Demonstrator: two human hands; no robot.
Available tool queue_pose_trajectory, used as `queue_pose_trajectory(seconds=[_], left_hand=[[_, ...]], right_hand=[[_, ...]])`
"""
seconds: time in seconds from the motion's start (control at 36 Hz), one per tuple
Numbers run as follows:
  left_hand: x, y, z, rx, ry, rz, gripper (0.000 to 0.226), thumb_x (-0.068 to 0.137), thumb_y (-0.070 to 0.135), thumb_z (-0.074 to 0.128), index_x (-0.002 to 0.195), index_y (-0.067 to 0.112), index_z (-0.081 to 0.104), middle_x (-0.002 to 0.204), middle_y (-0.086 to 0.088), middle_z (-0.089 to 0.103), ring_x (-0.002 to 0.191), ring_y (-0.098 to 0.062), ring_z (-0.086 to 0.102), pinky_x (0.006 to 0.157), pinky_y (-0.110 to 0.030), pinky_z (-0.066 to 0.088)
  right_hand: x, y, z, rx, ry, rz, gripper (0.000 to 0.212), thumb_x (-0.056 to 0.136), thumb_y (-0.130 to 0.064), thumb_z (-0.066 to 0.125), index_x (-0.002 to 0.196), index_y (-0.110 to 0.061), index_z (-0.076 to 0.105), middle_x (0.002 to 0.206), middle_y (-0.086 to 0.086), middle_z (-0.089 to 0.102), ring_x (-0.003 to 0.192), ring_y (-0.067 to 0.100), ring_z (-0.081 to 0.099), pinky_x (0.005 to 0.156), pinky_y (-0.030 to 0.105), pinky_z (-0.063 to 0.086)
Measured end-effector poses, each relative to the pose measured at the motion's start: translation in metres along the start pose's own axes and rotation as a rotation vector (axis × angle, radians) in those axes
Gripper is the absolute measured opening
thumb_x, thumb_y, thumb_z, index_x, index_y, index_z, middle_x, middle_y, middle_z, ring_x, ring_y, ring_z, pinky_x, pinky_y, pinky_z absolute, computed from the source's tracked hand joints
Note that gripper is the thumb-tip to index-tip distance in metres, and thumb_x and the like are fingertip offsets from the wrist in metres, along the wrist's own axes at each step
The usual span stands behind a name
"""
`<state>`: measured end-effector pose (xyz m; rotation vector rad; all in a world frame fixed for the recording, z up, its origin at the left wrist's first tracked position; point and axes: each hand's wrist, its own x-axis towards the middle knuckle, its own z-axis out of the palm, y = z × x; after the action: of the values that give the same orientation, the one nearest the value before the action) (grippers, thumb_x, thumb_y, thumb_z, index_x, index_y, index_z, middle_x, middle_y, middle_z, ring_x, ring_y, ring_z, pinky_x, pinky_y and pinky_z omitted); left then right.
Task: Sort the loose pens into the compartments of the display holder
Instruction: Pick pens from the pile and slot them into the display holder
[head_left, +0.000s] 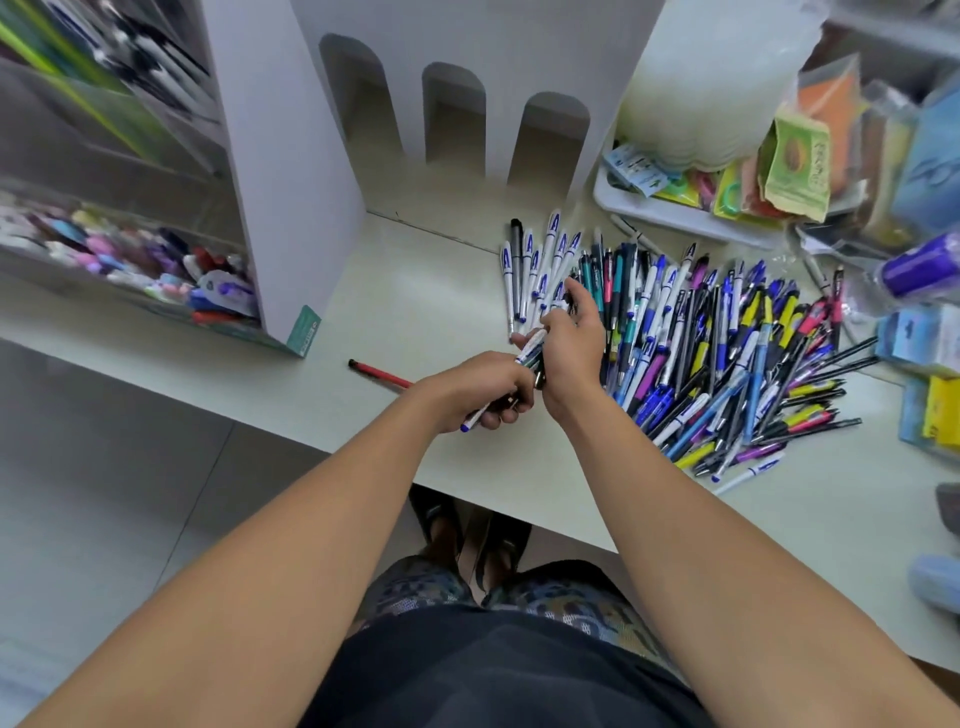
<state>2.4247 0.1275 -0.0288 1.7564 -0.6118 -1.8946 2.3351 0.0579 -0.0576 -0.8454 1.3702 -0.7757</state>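
Note:
A big heap of loose pens (727, 364), blue, black, yellow and purple, covers the right part of the pale table (415, 291). A row of white pens with blue lettering (540, 260) lies at the heap's left edge. My left hand (483, 389) grips a small bundle of pens (527, 358), white-and-blue ones among them. My right hand (571, 338) is right beside it, thumb and fingers pinching the top of that same bundle. The white display holder (291, 156) stands at the left, its clear compartments (130, 249) holding colourful items.
A single red pen (379, 373) lies alone on the table left of my hands. A white panel with three arched slots (457, 114) stands behind. A white tray (675, 213) with packets and boxed goods crowds the right side. The table's front edge runs just below my wrists.

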Motion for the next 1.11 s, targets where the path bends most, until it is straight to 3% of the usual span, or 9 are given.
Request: queue_pose_trajectory(seconds=[0.08,0.28,0.42,0.47,0.61,0.69,0.83,0.97,1.11], left_hand=[[0.003,0.007,0.004,-0.08,-0.045,-0.017,0.008,0.089,0.016,0.046,0.083,0.014,0.05,0.062,-0.002,0.049,0.049,-0.014,0.039,0.04,-0.02,0.022],[0.002,0.0,0.01,-0.063,-0.005,0.043,0.003,0.099,0.013,0.05,0.096,0.015,0.05,0.06,-0.001,0.047,0.047,-0.013,0.042,0.04,-0.02,0.03],[-0.022,-0.036,-0.011,-0.22,0.147,0.106,0.011,0.101,0.019,0.056,0.095,0.018,0.047,0.06,0.001,0.04,0.047,-0.014,0.042,0.044,-0.023,0.036],[-0.037,-0.058,-0.025,-0.329,0.266,0.123,0.019,0.102,0.021,0.058,0.089,0.02,0.044,0.06,0.001,0.037,0.045,-0.012,0.037,0.042,-0.022,0.031],[-0.076,-0.109,-0.057,-0.525,0.58,0.11,0.024,0.1,0.027,0.064,0.086,0.018,0.047,0.055,0.001,0.041,0.045,-0.012,0.041,0.041,-0.023,0.035],[-0.097,-0.126,-0.069,-0.567,0.653,0.082,0.021,0.098,0.028,0.066,0.09,0.017,0.051,0.06,0.0,0.051,0.05,-0.013,0.049,0.046,-0.024,0.041],[-0.122,-0.134,-0.082,-0.613,0.686,0.117,0.028,0.097,0.029,0.068,0.088,0.018,0.044,0.059,0.002,0.044,0.046,-0.009,0.039,0.043,-0.021,0.036],[-0.14,-0.125,-0.096,-0.698,0.711,0.215,0.023,0.096,0.03,0.069,0.104,0.011,0.057,0.056,0.005,0.04,0.046,-0.009,0.031,0.04,-0.02,0.028],[-0.174,-0.098,-0.126,-0.791,0.56,0.423,0.03,0.086,0.041,0.074,0.096,0.013,0.068,0.063,0.004,0.049,0.044,-0.008,0.031,0.039,-0.02,0.027]], right_hand=[[0.009,0.004,-0.004,-0.113,0.087,-0.033,0.036,0.096,-0.003,0.05,0.129,-0.017,0.057,0.094,0.006,0.058,0.047,0.006,0.041,0.049,0.023,0.038],[0.0,0.006,-0.002,-0.091,-0.06,0.005,0.009,0.092,-0.026,0.062,0.092,-0.018,0.066,0.106,0.011,0.071,0.105,0.032,0.068,0.097,0.052,0.055],[-0.015,0.007,0.008,-0.038,-0.161,0.09,0.031,0.108,-0.04,0.04,0.111,-0.017,0.061,0.109,0.008,0.065,0.091,0.022,0.064,0.083,0.04,0.054],[-0.026,0.02,0.016,-0.305,-0.221,-0.048,0.03,0.106,-0.041,0.044,0.111,-0.017,0.061,0.107,0.004,0.065,0.093,0.022,0.065,0.08,0.037,0.052],[-0.066,0.067,0.054,-1.208,-0.744,-0.531,0.054,0.083,-0.054,0.073,0.119,-0.016,0.06,0.114,0.003,0.056,0.103,0.022,0.053,0.082,0.039,0.049],[-0.08,0.089,0.073,-1.452,-0.705,-0.7,0.032,0.095,-0.034,0.061,0.115,-0.009,0.059,0.115,0.011,0.055,0.106,0.032,0.055,0.078,0.04,0.045],[-0.078,0.087,0.082,-1.335,-0.628,-0.499,0.021,0.1,-0.026,0.052,0.096,-0.008,0.064,0.099,0.012,0.064,0.09,0.032,0.06,0.068,0.034,0.039],[-0.109,0.029,0.089,-0.75,-0.81,-0.233,0.022,0.102,-0.02,0.061,0.089,-0.004,0.064,0.066,0.002,0.06,0.056,0.013,0.053,0.058,0.028,0.044],[-0.152,-0.025,0.12,-0.515,-0.968,-0.184,0.016,0.103,-0.009,0.058,0.101,0.006,0.064,0.07,0.006,0.06,0.063,0.018,0.053,0.061,0.025,0.051]])
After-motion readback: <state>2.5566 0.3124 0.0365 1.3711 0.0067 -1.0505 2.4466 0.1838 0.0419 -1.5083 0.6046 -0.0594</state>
